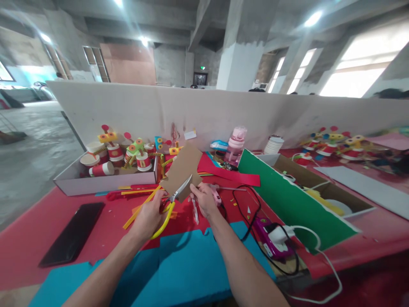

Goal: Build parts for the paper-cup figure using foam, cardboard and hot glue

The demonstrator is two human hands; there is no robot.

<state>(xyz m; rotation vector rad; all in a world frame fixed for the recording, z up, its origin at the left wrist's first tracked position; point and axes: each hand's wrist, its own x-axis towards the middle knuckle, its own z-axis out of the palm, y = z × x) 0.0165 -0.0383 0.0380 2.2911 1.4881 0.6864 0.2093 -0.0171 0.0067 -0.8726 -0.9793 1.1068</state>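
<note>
My left hand (150,216) is closed around a pair of scissors (166,219) with yellow handles, their blades pointing up and right across a piece of brown cardboard (185,164). The fingers of my right hand (203,198) pinch the lower right edge of that cardboard, close to the blade tips. Under my right hand, a slim clear pen-like tool (195,212) lies on the red table cover. A pink glue gun (215,195) rests just right of the same hand. Blue sheets (191,264) spread beneath my forearms.
At left are a white box (105,184) of paper-cup figures and a black phone (73,233). Right stand a green-sided box (287,204) and a purple power strip (271,241) with cables. A pink bottle (235,147) stands before the white partition (204,106).
</note>
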